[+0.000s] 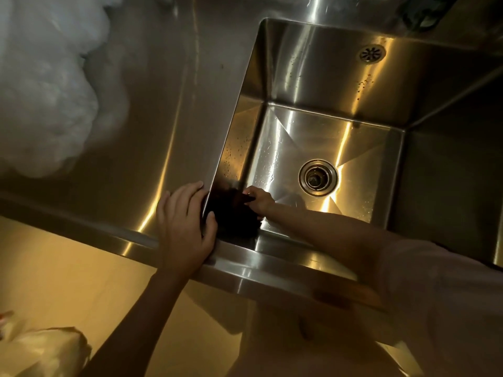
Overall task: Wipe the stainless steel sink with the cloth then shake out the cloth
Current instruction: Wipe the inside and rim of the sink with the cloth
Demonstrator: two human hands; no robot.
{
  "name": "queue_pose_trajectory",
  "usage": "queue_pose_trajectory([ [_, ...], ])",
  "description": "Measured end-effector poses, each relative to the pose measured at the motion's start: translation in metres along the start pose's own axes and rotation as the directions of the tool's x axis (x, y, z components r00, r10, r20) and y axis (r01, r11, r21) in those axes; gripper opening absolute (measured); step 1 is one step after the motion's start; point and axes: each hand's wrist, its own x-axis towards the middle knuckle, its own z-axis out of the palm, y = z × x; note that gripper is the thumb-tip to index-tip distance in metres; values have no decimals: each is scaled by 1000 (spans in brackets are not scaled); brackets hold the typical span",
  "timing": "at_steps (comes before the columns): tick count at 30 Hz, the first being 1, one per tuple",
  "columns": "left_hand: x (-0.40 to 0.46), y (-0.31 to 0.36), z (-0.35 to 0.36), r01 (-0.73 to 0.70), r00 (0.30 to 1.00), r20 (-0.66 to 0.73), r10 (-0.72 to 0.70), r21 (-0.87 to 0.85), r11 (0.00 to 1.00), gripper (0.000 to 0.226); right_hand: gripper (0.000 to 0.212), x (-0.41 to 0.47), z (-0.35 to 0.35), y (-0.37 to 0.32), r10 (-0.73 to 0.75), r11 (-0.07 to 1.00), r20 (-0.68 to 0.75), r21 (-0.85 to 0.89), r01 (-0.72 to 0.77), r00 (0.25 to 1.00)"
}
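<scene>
Wiping the sink (pixel 326 85) is what I am doing now. My right hand (pixel 258 201) is down inside it, at about 8 o'clock from the drain (pixel 318 177). My fingers are curled round the dark cloth (pixel 236 213), pushing it into the near left corner where the wall meets the floor of the sink.

My left hand (pixel 185 227) rests flat on the tabletop (pixel 152 126), right on the sink's edge at that same corner. Its fingers are straight and hold nothing. My thumb hangs a little over the edge, close to the cloth.

I think the cloth is soft and light. It will bend and bunch up easily, so it can fit into corners. It looks wet maybe, but it is too dark to be sure. A bunched handful in the middle is a good place to hold it, so it does not slip out when I rub.

The steel looks smooth and a bit slippery, with small water drops on the left wall and floor.

The walls are steep and the corners are tight, so my knuckles could bump there. Toward 1 o'clock, past the drain, the sink floor is open, with lots of room to slide the cloth. A white fluffy heap (pixel 40 91) sits on the tabletop at 10 o'clock, well apart from my hands.
</scene>
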Motion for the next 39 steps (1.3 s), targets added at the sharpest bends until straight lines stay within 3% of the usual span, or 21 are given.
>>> queue_pose_trajectory([
  [4,1,0,0,-5,1000,1,5,-6,1000,41,32,-16,-6,-10,-65,997,44,49,63,997],
  [10,1,2,-4,5,1000,29,-5,-10,1000,47,42,-83,-35,-55,-300,938,94,210,276,949],
  [14,0,1,-4,-4,999,33,4,-23,1000,52,37,-129,-53,-86,-438,852,26,330,406,899],
  [19,1,2,-3,1,999,38,0,-22,1000,53,32,-107,-39,-82,-346,898,-176,225,379,922],
  [26,2,1,-4,-2,999,47,3,-17,1000,56,35,-5,-8,-21,-231,973,-204,-76,220,951],
  [30,1,0,-4,-9,999,45,10,-8,1000,55,35,33,-2,3,-181,983,-260,-12,185,949],
  [34,2,0,-4,-8,998,59,8,0,1000,55,35,5,-12,-16,-236,958,-260,98,269,936],
  [39,2,1,-4,-14,999,52,13,16,1000,52,37,-63,-45,-67,-480,849,-259,104,518,838],
])
